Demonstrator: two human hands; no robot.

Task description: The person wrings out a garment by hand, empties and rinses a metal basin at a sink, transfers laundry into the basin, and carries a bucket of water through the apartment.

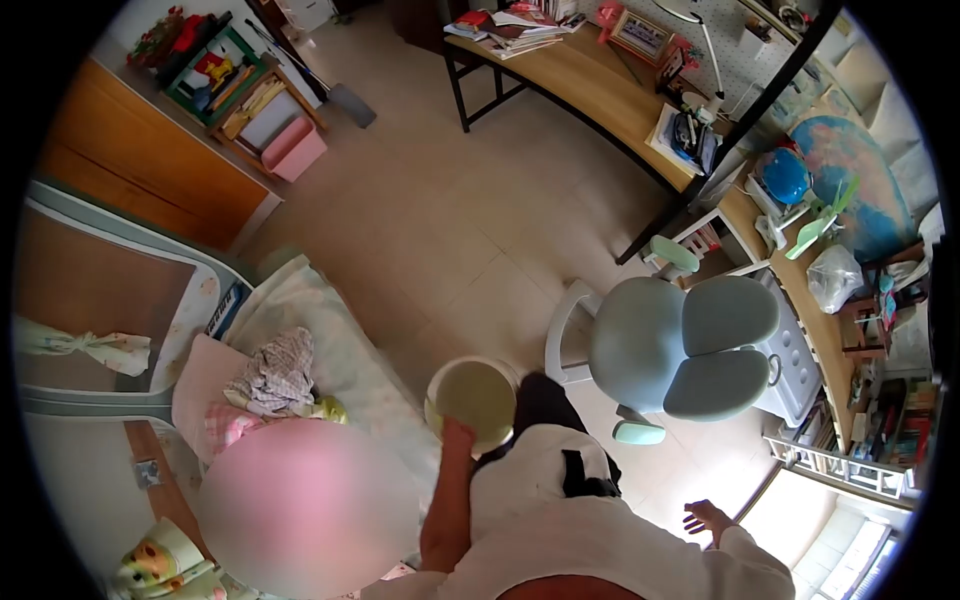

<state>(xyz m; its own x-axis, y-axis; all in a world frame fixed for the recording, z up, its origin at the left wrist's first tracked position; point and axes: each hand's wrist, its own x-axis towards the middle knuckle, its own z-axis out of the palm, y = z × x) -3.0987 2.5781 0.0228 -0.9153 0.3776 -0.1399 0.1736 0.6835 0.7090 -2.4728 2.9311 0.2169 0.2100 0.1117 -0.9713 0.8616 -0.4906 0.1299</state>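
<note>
My left hand (458,437) is closed on the near rim of a round cream bin (436,388), which is beside the bed in front of my legs. The bin's open top faces up and its inside looks yellowish. My fingers are partly lost against the bin. Out to the right, my right hand (708,518) holds nothing, its fingers apart, with the grey-green swivel chair (640,340) further forward. Left of the bin lies the bed (345,350) with a checked cloth (280,370) and a pink pillow (195,385) on it.
A large blurred pink shape (310,510) covers the lower left. Ahead stands a wooden desk (600,85) with papers and a lamp. Shelves (800,290) with a globe (783,175) line the right. A pink basket (294,150) and a dustpan (352,105) are at the far left.
</note>
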